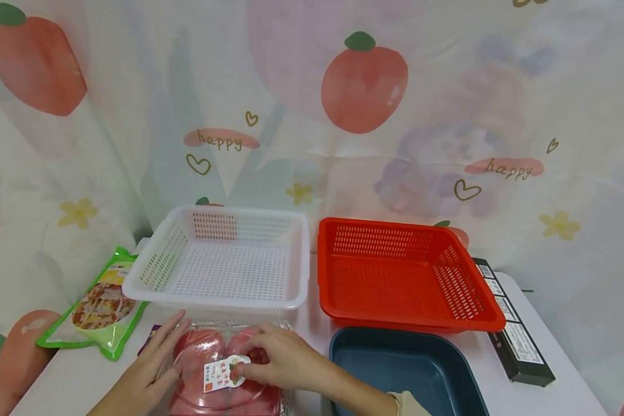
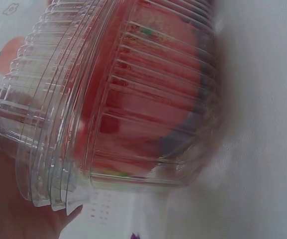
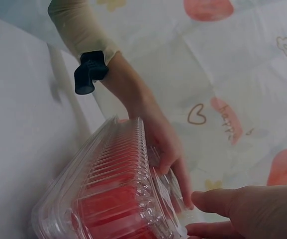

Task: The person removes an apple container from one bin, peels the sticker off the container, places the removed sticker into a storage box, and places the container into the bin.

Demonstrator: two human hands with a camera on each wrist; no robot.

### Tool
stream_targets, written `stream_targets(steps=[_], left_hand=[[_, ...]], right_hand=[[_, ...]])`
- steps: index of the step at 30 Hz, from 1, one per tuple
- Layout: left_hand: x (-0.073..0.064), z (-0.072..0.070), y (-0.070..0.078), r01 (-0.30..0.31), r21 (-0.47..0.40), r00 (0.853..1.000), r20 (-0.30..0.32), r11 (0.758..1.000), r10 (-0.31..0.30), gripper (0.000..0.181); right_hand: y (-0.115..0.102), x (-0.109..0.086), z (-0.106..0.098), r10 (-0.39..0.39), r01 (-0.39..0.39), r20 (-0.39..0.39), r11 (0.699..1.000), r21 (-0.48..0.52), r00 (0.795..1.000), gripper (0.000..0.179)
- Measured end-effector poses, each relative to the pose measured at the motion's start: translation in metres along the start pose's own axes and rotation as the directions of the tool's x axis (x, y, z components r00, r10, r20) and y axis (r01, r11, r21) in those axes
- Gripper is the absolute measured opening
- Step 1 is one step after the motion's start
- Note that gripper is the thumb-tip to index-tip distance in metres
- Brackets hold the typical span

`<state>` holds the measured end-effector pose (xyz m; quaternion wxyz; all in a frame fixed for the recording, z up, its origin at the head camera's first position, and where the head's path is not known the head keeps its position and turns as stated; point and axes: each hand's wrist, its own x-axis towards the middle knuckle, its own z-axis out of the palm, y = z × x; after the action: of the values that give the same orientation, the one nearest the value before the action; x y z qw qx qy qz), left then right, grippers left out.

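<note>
A clear plastic clamshell box (image 1: 229,398) of round red fruit sits at the table's front, with a white label (image 1: 218,375) on its lid. My left hand (image 1: 148,367) lies along the box's left side, fingers extended, its thumb at the lid. From the right, my right hand (image 1: 286,358) reaches over the lid; its thumb touches the label's right end and its index fingertip is just beyond, apart from the thumb. The left wrist view shows the box's ribbed wall (image 2: 148,99) close up, with part of the left hand (image 2: 9,199) at its edge.
Behind the box stand a white perforated basket (image 1: 301,266) and a red one (image 1: 327,312). A dark blue tray (image 1: 395,364) is at the right. A green food bag (image 1: 104,312) lies left, a long black box (image 1: 520,341) far right. A printed curtain (image 1: 301,86) hangs behind.
</note>
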<state>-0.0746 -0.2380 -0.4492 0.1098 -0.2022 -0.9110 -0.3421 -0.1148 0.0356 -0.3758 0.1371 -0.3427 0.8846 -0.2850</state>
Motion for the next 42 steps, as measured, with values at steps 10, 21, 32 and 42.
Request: stream_targets(steps=[10, 21, 32, 42], left_hand=[[0.000, 0.003, 0.000, -0.014, -0.004, 1.000, -0.021, 1.000, 0.013, 0.073], [0.001, 0.002, 0.000, -0.039, -0.016, 0.999, -0.025, 0.999, 0.039, 0.072], [0.001, 0.003, -0.002, -0.051, -0.010, 0.998, -0.028, 0.999, 0.050, 0.071], [-0.001, 0.004, -0.003, -0.027, 0.010, 0.999, -0.030, 1.000, 0.027, 0.070]], right_hand=[[0.001, 0.001, 0.005, -0.062, 0.061, -0.039, 0.998, -0.032, 0.997, 0.020], [0.002, 0.004, 0.009, -0.107, 0.104, -0.071, 0.994, -0.042, 0.992, 0.008], [0.001, 0.005, 0.012, -0.156, 0.151, -0.099, 0.987, -0.054, 0.983, 0.007], [0.002, 0.006, 0.016, -0.159, 0.151, -0.123, 0.986, -0.071, 0.980, 0.007]])
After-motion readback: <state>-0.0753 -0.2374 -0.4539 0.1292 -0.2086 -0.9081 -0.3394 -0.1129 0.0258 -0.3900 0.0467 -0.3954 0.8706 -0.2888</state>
